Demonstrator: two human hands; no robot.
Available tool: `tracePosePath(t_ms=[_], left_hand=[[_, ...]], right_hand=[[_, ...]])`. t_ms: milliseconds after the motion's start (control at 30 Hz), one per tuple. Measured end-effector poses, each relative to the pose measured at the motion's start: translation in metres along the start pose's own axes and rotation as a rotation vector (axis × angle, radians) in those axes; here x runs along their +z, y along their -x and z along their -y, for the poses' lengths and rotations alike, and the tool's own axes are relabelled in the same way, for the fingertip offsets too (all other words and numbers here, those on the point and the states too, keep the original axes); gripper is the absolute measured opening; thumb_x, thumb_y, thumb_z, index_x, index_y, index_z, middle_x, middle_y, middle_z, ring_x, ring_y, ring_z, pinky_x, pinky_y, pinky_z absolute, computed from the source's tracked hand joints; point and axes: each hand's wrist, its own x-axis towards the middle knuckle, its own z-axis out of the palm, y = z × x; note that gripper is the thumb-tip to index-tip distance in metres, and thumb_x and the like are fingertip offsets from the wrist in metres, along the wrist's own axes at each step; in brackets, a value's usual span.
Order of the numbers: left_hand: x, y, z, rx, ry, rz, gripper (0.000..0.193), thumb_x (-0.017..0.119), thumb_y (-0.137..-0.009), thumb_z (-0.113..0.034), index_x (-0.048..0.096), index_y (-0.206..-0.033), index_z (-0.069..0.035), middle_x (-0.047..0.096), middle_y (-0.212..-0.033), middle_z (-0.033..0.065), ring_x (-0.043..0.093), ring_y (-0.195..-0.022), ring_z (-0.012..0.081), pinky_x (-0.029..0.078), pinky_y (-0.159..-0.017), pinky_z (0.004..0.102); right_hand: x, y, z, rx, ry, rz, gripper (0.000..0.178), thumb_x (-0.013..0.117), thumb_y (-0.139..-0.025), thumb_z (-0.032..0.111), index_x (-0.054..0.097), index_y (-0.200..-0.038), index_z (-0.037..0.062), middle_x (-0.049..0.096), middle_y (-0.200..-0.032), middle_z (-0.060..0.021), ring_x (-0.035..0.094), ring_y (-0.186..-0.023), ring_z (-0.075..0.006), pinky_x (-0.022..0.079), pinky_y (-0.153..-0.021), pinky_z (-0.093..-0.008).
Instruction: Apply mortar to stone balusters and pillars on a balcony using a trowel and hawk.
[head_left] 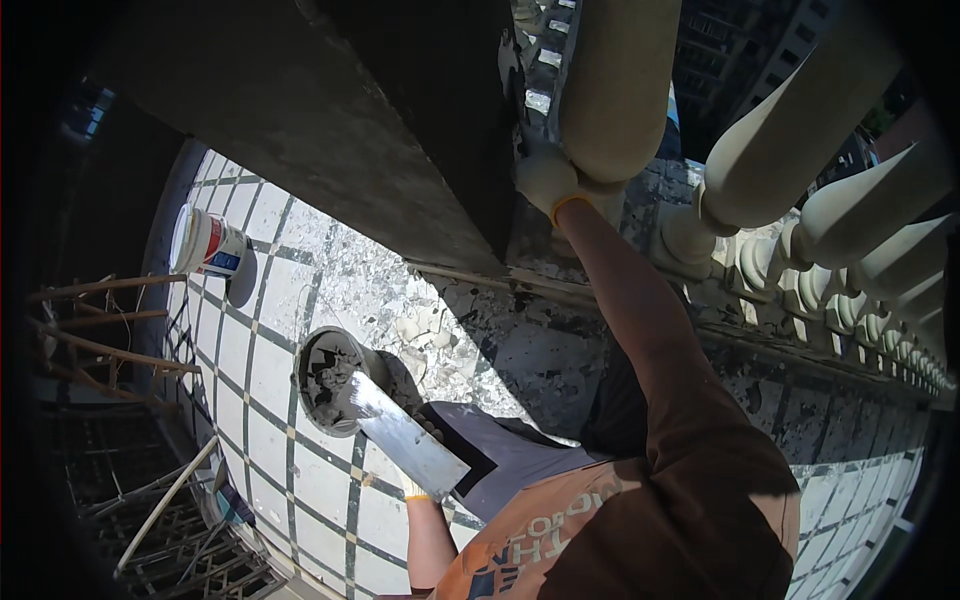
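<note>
My left hand [414,488], in a pale glove with a yellow cuff, grips a plastering trowel from beneath. The trowel [412,440] is a long flat metal blade with grey plaster smeared on its far end. That end sits over the rim of a round bucket [303,385] holding grey, lumpy material. My right hand [546,178], gloved the same way, reaches up between a dark plastered pillar [440,130] and the nearest pale baluster [615,90]. Its fingers are hidden, so whether it holds anything does not show.
A row of balusters [790,140] runs off to the right on a low ledge. Broken plaster flakes [425,335] litter the tiled floor [265,350]. A white bucket [215,247] stands at the left, near a wooden frame [110,290] and stacked poles [190,545].
</note>
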Motion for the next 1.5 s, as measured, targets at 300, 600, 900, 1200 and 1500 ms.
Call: tracePosePath(t_ms=[300,600,900,1200,1500], left_hand=[[-0.08,-0.063,0.009,-0.129,0.171,0.37,0.048,0.039,-0.109,-0.037,0.054,-0.145,-0.009,0.064,-0.138,0.011,0.063,-0.12,0.0313,0.05,-0.104,0.0439],[-0.071,-0.052,0.034,-0.058,0.304,0.009,0.044,0.04,-0.11,-0.037,0.059,-0.137,-0.008,0.068,-0.124,0.0116,0.064,-0.111,0.0295,0.051,-0.098,0.0419],[0.026,-0.011,0.026,-0.058,0.193,-0.247,0.045,0.05,-0.107,-0.024,0.05,-0.148,-0.006,0.063,-0.133,0.0108,0.062,-0.116,0.0241,0.05,-0.103,0.0342],[-0.025,0.02,0.035,0.299,0.818,0.222,0.039,0.055,-0.104,-0.033,0.059,-0.135,-0.01,0.068,-0.109,0.0073,0.059,-0.085,0.0149,0.048,-0.073,0.0304],[-0.018,0.046,0.068,0.401,1.184,0.383,0.044,0.058,-0.101,-0.04,0.058,-0.136,-0.014,0.067,-0.118,0.0081,0.061,-0.096,0.0203,0.049,-0.086,0.04]], right_hand=[[-0.015,0.087,-0.039,-0.241,-0.154,0.155,0.049,0.057,-0.081,0.011,0.058,-0.13,0.0054,0.069,-0.1,-0.0223,0.062,-0.085,-0.0443,0.05,-0.077,-0.046],[-0.081,0.176,-0.069,0.204,-1.033,0.598,0.032,0.054,-0.091,0.006,0.06,-0.121,-0.0007,0.071,-0.097,-0.0192,0.059,-0.068,-0.0179,0.045,-0.058,-0.0255],[-0.098,0.227,-0.008,0.43,-0.776,0.874,0.065,0.054,-0.087,0.001,0.043,-0.151,-0.0025,0.065,-0.118,-0.0194,0.057,-0.072,-0.016,0.046,-0.056,-0.0238],[0.053,0.189,0.112,-0.169,-0.35,1.185,0.056,0.059,-0.092,0.01,0.053,-0.146,-0.0009,0.067,-0.103,-0.0106,0.058,-0.072,-0.0128,0.046,-0.059,-0.0241],[0.275,0.166,0.245,-0.692,0.257,1.171,0.046,0.057,-0.09,0.02,0.066,-0.134,0.0073,0.069,-0.082,-0.007,0.061,-0.06,-0.0164,0.049,-0.053,-0.0296]])
